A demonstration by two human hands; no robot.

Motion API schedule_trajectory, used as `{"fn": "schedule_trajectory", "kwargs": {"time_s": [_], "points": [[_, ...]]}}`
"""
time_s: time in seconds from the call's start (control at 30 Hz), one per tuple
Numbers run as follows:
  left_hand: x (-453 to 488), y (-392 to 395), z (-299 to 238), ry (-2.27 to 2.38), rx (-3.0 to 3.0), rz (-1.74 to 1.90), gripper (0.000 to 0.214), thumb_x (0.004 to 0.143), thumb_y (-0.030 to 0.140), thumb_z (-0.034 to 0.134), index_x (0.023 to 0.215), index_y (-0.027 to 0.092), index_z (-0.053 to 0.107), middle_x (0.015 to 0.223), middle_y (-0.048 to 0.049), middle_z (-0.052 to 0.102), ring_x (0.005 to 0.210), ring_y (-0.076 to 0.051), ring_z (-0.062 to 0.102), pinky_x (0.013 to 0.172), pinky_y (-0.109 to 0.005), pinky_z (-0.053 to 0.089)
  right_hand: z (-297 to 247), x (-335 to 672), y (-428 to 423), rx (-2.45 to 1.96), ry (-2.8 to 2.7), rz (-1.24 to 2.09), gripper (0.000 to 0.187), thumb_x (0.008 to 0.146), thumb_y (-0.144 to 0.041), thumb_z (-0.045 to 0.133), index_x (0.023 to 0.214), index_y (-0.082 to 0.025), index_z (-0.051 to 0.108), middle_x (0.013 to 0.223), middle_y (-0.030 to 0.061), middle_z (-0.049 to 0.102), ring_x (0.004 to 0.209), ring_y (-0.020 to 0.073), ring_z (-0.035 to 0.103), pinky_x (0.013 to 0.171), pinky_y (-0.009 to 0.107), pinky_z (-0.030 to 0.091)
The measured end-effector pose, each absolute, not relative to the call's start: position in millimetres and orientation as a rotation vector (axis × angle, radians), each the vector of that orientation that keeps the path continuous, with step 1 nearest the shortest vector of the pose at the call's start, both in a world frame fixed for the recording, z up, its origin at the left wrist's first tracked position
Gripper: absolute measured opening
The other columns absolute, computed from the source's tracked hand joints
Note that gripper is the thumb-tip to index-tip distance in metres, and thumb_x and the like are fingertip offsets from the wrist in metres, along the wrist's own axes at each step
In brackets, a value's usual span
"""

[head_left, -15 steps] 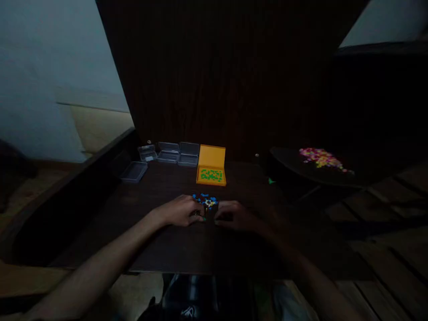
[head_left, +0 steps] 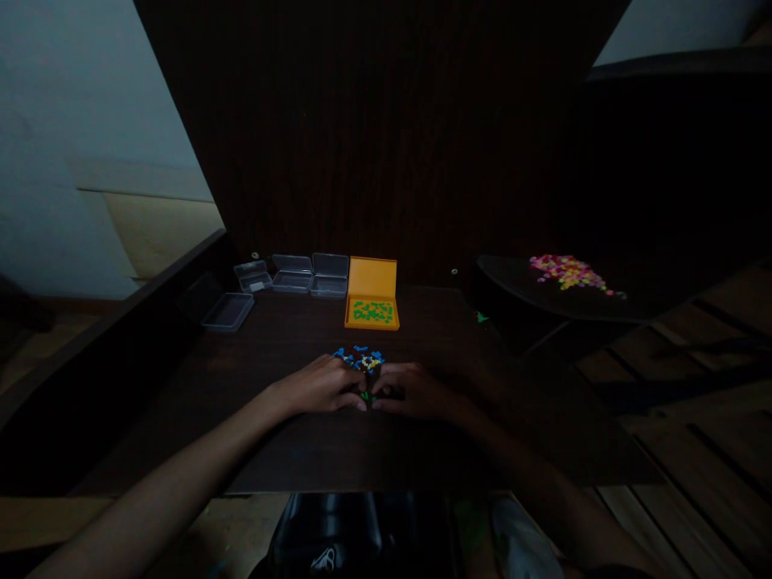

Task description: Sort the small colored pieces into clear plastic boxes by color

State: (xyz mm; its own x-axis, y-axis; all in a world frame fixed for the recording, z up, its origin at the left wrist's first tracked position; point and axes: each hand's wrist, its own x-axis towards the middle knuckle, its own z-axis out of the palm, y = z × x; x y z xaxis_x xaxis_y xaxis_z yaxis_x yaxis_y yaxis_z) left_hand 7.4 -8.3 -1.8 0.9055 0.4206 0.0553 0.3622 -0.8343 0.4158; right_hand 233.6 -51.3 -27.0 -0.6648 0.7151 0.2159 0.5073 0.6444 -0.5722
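Observation:
On the dark brown table, a small pile of blue, white and yellow pieces point(head_left: 360, 356) lies just beyond my fingertips. My left hand point(head_left: 329, 384) rests at the left of the pile, its fingers bent and its thumb apart from the index finger. Facing it, my right hand point(head_left: 407, 389) has curled fingers with a gap between thumb and index finger. A few small green pieces point(head_left: 366, 396) show between the two hands. Nothing held shows in either hand, though the fingers' undersides are hidden. Behind the pile stands an open yellow box point(head_left: 372, 325) with green pieces inside.
Several clear plastic cases point(head_left: 293, 281) stand open to the left of the yellow box, one point(head_left: 227, 312) nearer the table's left side. A dark rounded shelf point(head_left: 512, 277) at right bears pink and yellow beads point(head_left: 570, 272). A green bit point(head_left: 482, 318) lies near the shelf.
The view has shifted slightly. My hands have come closer together, and the green bits between them show more plainly by my left thumb.

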Motion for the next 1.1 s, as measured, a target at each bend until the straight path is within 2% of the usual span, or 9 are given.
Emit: {"fn": "schedule_trajectory", "kwargs": {"time_s": [0.13, 0.33, 0.63, 0.93, 1.1], "points": [[5.0, -7.7, 2.5, 0.608, 2.699, 0.141, 0.022, 0.082, 0.041, 0.063, 0.091, 0.022, 0.067, 0.079, -0.0011, 0.069, 0.071, -0.016, 0.063, 0.060, -0.024, 0.039, -27.7, 231.6, -51.5, -1.004, -2.444, 0.617, 0.018, 0.081, -0.029, 0.066, 0.095, -0.018, 0.068, 0.086, 0.0027, 0.066, 0.074, 0.0134, 0.060, 0.068, 0.023, 0.044], [5.2, -8.8, 3.1, 0.594, 2.695, 0.122, 0.014, 0.084, 0.034, 0.061, 0.091, 0.023, 0.068, 0.079, -0.0002, 0.070, 0.072, -0.016, 0.064, 0.063, -0.024, 0.040, -29.2, 228.7, -49.8, -0.998, -2.453, 0.657, 0.019, 0.085, -0.030, 0.062, 0.098, -0.018, 0.068, 0.094, 0.0049, 0.067, 0.083, 0.0151, 0.061, 0.076, 0.026, 0.046], [6.2, -9.6, -1.0, 0.553, 2.667, 0.176, 0.013, 0.085, 0.031, 0.060, 0.090, 0.021, 0.068, 0.084, -0.0019, 0.071, 0.078, -0.017, 0.066, 0.069, -0.024, 0.043, -28.2, 228.7, -49.8, -0.972, -2.457, 0.681, 0.016, 0.088, -0.030, 0.059, 0.091, -0.017, 0.068, 0.090, 0.0041, 0.066, 0.081, 0.0137, 0.061, 0.073, 0.024, 0.045], [6.2, -11.1, 0.1, 0.544, 2.670, 0.182, 0.012, 0.086, 0.026, 0.058, 0.091, 0.023, 0.068, 0.087, -0.0016, 0.071, 0.079, -0.016, 0.064, 0.069, -0.024, 0.044, -28.6, 229.2, -52.3, -1.040, -2.426, 0.644, 0.017, 0.084, -0.032, 0.064, 0.092, -0.018, 0.069, 0.091, 0.0040, 0.066, 0.081, 0.0144, 0.061, 0.073, 0.024, 0.046], [7.9, -13.1, 0.1, 0.569, 2.703, 0.176, 0.013, 0.085, 0.026, 0.058, 0.092, 0.022, 0.068, 0.084, -0.0027, 0.069, 0.077, -0.017, 0.063, 0.067, -0.025, 0.043, -28.0, 226.7, -51.9, -1.013, -2.435, 0.657, 0.017, 0.087, -0.030, 0.061, 0.090, -0.017, 0.071, 0.088, 0.0044, 0.066, 0.079, 0.0137, 0.061, 0.072, 0.024, 0.045]]}}
